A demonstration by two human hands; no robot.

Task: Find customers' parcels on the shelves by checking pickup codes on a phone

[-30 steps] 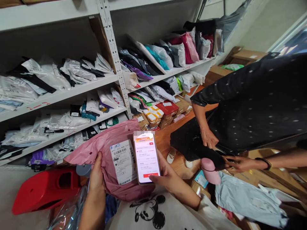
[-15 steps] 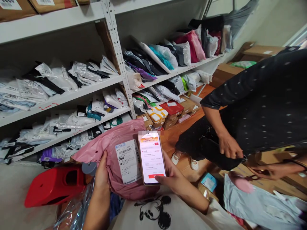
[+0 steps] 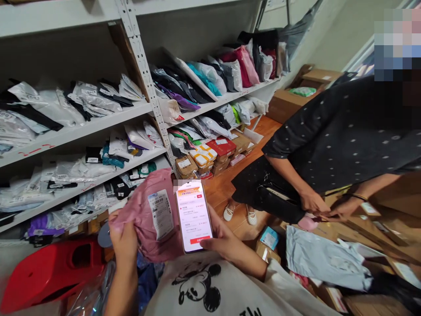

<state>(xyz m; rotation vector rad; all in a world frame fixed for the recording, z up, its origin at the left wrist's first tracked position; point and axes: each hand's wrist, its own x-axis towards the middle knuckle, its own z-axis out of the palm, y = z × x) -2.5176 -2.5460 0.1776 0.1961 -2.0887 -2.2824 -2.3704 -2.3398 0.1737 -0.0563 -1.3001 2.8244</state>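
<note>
My left hand (image 3: pixel 123 239) grips the left edge of a pink plastic mailer (image 3: pixel 148 215) with a white barcode label (image 3: pixel 160 214) facing me. My right hand (image 3: pixel 223 239) holds a smartphone (image 3: pixel 193 216) upright beside the label, its lit screen showing a red and white page. Phone and parcel touch or nearly touch at chest height. A person in a dark dotted top (image 3: pixel 345 131) bends at my right, both of that person's hands (image 3: pixel 320 206) down on packages near a small pink object (image 3: pixel 307 222).
White metal shelves (image 3: pixel 85 127) packed with bagged parcels run along the left and back. A red plastic object (image 3: pixel 52 272) sits low left. Cardboard boxes (image 3: pixel 210 160) and a grey mailer (image 3: pixel 324 259) lie on the wooden floor. Larger cartons (image 3: pixel 296 94) stand at the back right.
My left hand has closed over the parcel's edge and bunched it, turning the label more sideways. The other person's hands have come together lower on the packages. My view shifted slightly.
</note>
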